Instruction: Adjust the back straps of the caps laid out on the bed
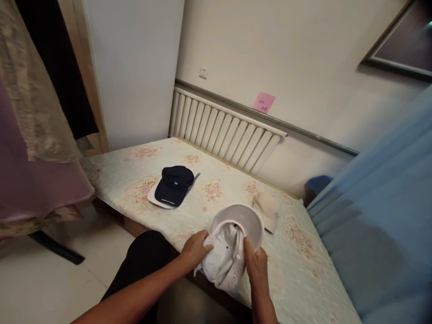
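Note:
Between my two hands is a white cap [216, 258], its inside facing up and its wide brim tilted away from me. My left hand [195, 249] is closed on the cap's left edge, thumb on top. At the right, where brim and crown meet, my right hand [255, 261] grips the cap, its fingers partly hidden. A navy cap [175, 182] with small white lettering lies on the bed to the left, on top of a white brim. Just beyond the held cap, a beige cap [266, 207] rests on the bed, partly covered by the held brim.
The bed [222, 175] has a pale floral cover. Behind it are a white radiator [222, 128] and a wall with a pink note [264, 102]. A blue curtain [381, 216] hangs at the right. Clothes [43, 103] hang at the left, beside a white cabinet [135, 67].

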Action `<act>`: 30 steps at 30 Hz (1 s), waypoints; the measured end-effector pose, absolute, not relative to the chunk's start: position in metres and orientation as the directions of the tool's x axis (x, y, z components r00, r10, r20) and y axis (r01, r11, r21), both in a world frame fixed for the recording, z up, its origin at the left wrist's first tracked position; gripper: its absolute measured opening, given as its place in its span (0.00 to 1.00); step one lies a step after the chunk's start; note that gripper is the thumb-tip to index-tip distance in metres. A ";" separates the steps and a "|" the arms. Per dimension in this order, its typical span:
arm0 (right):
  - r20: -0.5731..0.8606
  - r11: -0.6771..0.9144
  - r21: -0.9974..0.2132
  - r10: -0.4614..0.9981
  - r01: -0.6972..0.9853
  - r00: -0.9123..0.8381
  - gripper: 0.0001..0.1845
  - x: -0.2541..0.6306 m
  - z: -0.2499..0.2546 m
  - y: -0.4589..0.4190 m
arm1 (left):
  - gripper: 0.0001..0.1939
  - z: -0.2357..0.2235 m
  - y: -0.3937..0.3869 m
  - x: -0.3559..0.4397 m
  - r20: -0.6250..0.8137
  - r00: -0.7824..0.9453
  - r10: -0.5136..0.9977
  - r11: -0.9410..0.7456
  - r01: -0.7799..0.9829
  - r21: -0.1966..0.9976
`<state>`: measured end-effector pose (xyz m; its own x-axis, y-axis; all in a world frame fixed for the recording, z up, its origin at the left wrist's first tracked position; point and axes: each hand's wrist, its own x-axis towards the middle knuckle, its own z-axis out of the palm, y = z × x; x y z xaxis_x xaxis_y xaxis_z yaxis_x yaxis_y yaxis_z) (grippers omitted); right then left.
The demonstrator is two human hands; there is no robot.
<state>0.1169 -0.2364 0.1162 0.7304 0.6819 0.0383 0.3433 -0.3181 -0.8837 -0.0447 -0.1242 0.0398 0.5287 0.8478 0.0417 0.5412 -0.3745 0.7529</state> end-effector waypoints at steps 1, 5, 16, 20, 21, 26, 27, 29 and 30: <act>0.048 -0.317 -0.879 0.685 0.356 0.727 0.28 0.118 0.116 -0.236 | 0.05 0.041 -0.124 -0.045 0.063 0.539 0.840 -0.397 0.532 0.748; 0.124 -0.293 -0.849 0.698 0.439 0.705 0.26 0.128 0.107 -0.234 | 0.05 0.050 -0.118 -0.050 0.113 0.535 0.837 -0.437 0.530 0.727; 0.140 -0.306 -0.803 0.737 0.511 0.661 0.27 0.134 0.094 -0.222 | 0.09 0.044 -0.099 -0.049 0.030 0.552 0.833 -0.417 0.593 0.689; 0.106 -0.310 -0.832 0.725 0.460 0.681 0.25 0.134 0.087 -0.219 | 0.06 0.041 -0.102 -0.046 -0.005 0.544 0.839 -0.372 0.580 0.725; 0.106 -0.309 -0.835 0.722 0.455 0.684 0.25 0.135 0.085 -0.218 | 0.06 0.042 -0.105 -0.046 0.017 0.519 0.855 -0.370 0.585 0.721; 0.087 -0.323 -0.835 0.722 0.445 0.687 0.25 0.132 0.080 -0.216 | 0.09 0.050 -0.136 -0.042 0.334 0.463 0.821 -0.548 0.478 0.687; 0.083 -0.328 -0.829 0.729 0.454 0.680 0.24 0.131 0.079 -0.215 | 0.10 0.050 -0.142 -0.039 0.356 0.530 0.769 -0.594 0.389 0.704; 0.100 -0.323 -0.811 0.746 0.488 0.659 0.24 0.126 0.080 -0.214 | 0.11 0.046 -0.151 -0.030 0.350 0.647 0.677 -0.603 0.215 0.768; 0.117 -0.313 -0.801 0.753 0.509 0.647 0.24 0.124 0.081 -0.213 | 0.11 0.044 -0.152 -0.024 0.323 0.658 0.680 -0.559 0.180 0.809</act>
<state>0.1239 -0.2133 0.0806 0.6472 0.7534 0.1167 0.5094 -0.3135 -0.8014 -0.0240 -0.1521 0.0441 0.6583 0.6799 0.3231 0.1799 -0.5589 0.8095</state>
